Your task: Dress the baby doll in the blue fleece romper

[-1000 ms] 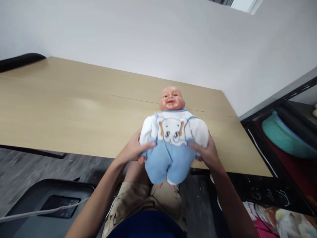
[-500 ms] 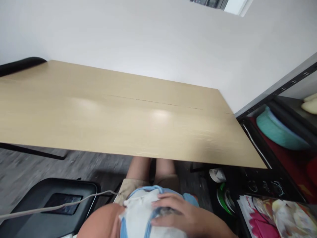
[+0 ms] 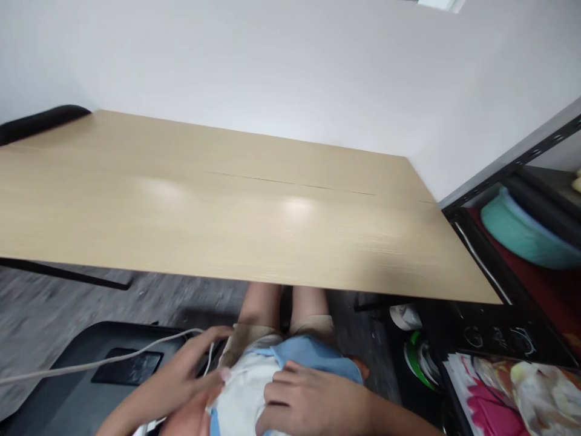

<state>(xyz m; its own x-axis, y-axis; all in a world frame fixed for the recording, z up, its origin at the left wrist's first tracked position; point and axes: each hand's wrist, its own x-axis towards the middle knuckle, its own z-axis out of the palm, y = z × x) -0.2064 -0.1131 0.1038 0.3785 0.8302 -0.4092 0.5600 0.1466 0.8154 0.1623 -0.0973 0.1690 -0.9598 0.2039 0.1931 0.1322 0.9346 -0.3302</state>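
On my lap lies a soft white and light-blue cloth item (image 3: 247,387), with a rounded orange-brown part (image 3: 186,415) at its left; what kind of thing it is I cannot make out. My right hand (image 3: 313,399) rests on top of it, fingers bent and pressed into the white cloth. My left hand (image 3: 195,366) is at its left side, thumb at the cloth's edge and forefinger stretched away towards my beige shorts (image 3: 247,342). A pale cable (image 3: 149,346) passes close by the left hand.
A long wooden table (image 3: 254,236) spans the view before a white wall. At lower left, a dark phone (image 3: 129,366) lies on a black seat (image 3: 72,393). To the right are a shelf with a teal basin (image 3: 529,233), a green-rimmed roll (image 3: 420,363) and a pink item (image 3: 494,412).
My left hand has come into view beside the cloth item. My right hand has moved slightly down and left, its fingers now bent. The blue cloth lies spread further right.
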